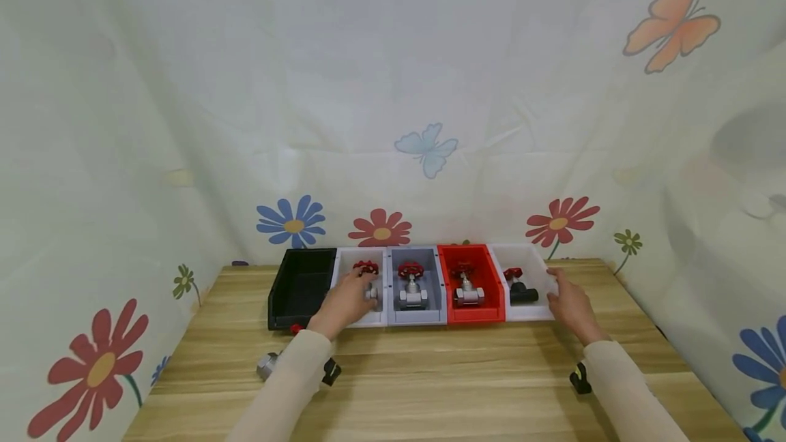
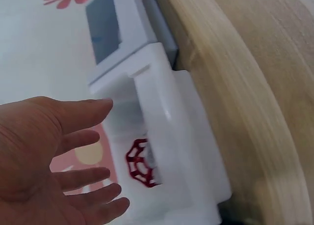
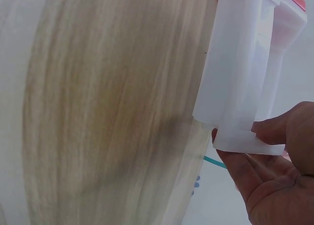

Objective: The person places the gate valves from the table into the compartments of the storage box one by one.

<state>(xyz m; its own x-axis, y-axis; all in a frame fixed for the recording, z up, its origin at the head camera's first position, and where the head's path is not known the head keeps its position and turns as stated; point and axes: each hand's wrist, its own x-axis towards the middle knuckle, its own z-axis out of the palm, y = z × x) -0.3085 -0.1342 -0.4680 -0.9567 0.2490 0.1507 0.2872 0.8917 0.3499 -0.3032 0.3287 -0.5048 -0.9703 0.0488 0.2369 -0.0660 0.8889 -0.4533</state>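
Note:
My left hand [image 1: 348,302] reaches over the left white bin [image 1: 368,320], its fingers spread and holding nothing in the left wrist view. Inside that bin is a valve with a red handwheel [image 2: 141,163]; the hand covers part of it in the head view. At the far right, my right hand [image 1: 572,302] pinches the side wall of the right white bin [image 3: 235,102] between thumb and fingers. A dark valve [image 1: 523,293] with a red handle lies in this bin.
Between the white bins stand a grey bin [image 1: 417,317] and a red bin [image 1: 475,315], each holding a metal valve with a red handwheel. A black bin [image 1: 303,285] ends the row at left. On the wooden table, a metal fitting [image 1: 267,365] is partly behind the left sleeve.

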